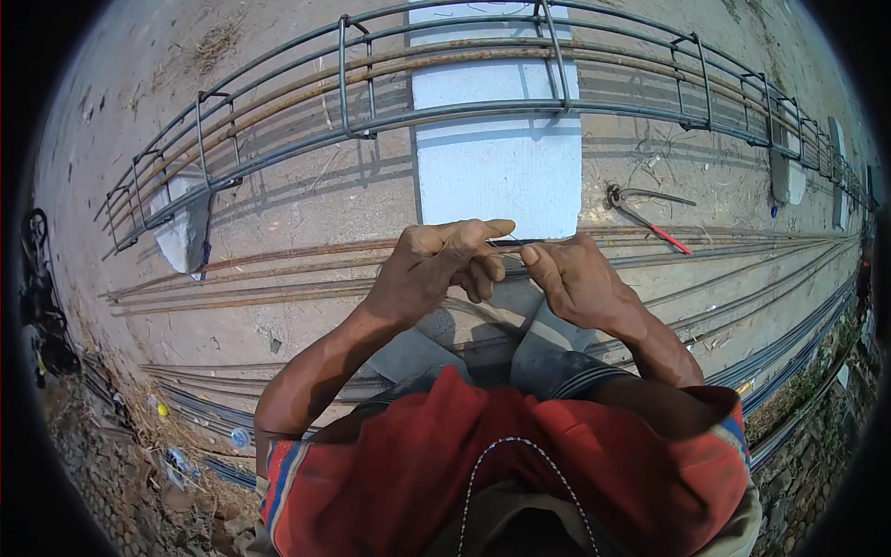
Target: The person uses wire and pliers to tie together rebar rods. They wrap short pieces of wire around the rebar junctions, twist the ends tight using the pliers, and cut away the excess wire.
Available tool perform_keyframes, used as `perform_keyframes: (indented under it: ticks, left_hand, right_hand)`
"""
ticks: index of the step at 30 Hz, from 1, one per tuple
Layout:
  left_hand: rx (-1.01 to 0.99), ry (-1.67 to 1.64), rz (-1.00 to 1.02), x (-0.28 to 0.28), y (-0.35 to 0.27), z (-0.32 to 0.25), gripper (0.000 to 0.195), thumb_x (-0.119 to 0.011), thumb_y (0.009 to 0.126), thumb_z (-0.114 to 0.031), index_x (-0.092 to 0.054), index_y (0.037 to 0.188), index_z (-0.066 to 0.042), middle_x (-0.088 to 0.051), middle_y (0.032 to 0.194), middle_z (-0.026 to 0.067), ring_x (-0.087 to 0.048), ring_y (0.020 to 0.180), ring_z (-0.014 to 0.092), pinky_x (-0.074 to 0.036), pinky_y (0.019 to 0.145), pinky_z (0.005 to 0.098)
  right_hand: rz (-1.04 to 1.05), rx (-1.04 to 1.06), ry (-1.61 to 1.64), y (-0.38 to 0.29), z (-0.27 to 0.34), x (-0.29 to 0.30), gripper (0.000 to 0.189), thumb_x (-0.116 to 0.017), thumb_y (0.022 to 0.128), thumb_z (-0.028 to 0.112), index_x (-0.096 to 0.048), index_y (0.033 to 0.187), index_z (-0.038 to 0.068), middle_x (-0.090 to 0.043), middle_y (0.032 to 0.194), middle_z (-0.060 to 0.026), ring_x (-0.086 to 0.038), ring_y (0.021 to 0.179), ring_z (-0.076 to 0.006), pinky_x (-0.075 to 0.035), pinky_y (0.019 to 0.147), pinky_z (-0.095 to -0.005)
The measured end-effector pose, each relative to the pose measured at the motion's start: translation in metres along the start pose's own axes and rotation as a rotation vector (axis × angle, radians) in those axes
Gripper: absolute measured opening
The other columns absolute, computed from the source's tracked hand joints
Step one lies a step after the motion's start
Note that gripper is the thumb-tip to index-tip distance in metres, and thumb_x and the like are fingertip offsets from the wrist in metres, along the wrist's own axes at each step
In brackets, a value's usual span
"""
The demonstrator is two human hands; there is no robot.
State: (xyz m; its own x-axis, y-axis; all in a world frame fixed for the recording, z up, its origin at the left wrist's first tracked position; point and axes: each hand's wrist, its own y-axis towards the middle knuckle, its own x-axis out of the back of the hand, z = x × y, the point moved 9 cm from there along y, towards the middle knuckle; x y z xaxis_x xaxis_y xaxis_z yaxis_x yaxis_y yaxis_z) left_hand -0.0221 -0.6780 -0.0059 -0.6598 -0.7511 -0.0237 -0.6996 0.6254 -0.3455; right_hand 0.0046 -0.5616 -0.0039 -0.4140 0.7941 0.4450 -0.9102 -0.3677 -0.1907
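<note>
Thin tie wire [515,239] runs between my two hands in front of my body. My left hand [445,261] pinches it between thumb and fingers, with the index finger stretched out to the right. The thumb and bent index finger of my right hand [581,282] grip the wire's other side; the wire inside both hands is hidden. Beyond them lies a long rebar cage [480,109] with rectangular stirrups, resting across a white block [498,177]. To the right, a pair of end-cutting pincers [635,209] with one red handle rests on the ground.
Loose rebars [278,270] lie across the ground under my hands and near my legs. A pale block [182,226] props the cage at left, another block [788,174] at right. Bundled bars [786,355] lie at lower right. Rubble [132,494] and plastic litter [179,465] are at lower left.
</note>
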Motion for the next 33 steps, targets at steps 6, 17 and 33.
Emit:
perform_keyframes:
  ticks: [6, 17, 33]
  left_hand:
    - [-0.448, 0.909, 0.074, -0.023, -0.017, -0.015, 0.03, -0.067, 0.08, -0.023, -0.065, 0.101, -0.003, -0.065, 0.073, 0.0124, -0.061, 0.059, 0.018, -0.049, 0.056, 0.0277]
    - [0.101, 0.491, 0.463, -0.037, -0.025, 0.018, 0.025, -0.054, 0.087, -0.018, -0.06, 0.104, 0.0, -0.064, 0.078, 0.0167, -0.063, 0.068, 0.025, -0.052, 0.059, 0.0331]
    - [-0.564, 1.206, 0.357, -0.061, -0.041, -0.007, 0.035, -0.052, 0.079, -0.006, -0.054, 0.113, 0.0, -0.061, 0.075, 0.0173, -0.062, 0.073, 0.03, -0.052, 0.057, 0.037]
  right_hand:
    - [0.207, -0.09, -0.163, -0.017, -0.006, -0.015, 0.035, -0.044, 0.093, 0.023, -0.055, 0.07, -0.001, -0.052, 0.058, -0.0207, -0.051, 0.052, -0.0394, -0.039, 0.049, -0.0434]
    - [0.012, 0.522, -0.467, -0.058, 0.029, -0.019, 0.055, -0.067, 0.065, 0.007, -0.054, 0.118, 0.007, -0.048, 0.068, -0.0036, -0.053, 0.054, -0.0182, -0.042, 0.041, -0.0303]
    - [0.19, -0.11, 0.488, -0.049, -0.012, -0.018, 0.016, -0.063, 0.081, 0.006, -0.065, 0.096, 0.0, -0.065, 0.082, -0.0118, -0.061, 0.067, -0.0222, -0.05, 0.054, -0.0269]
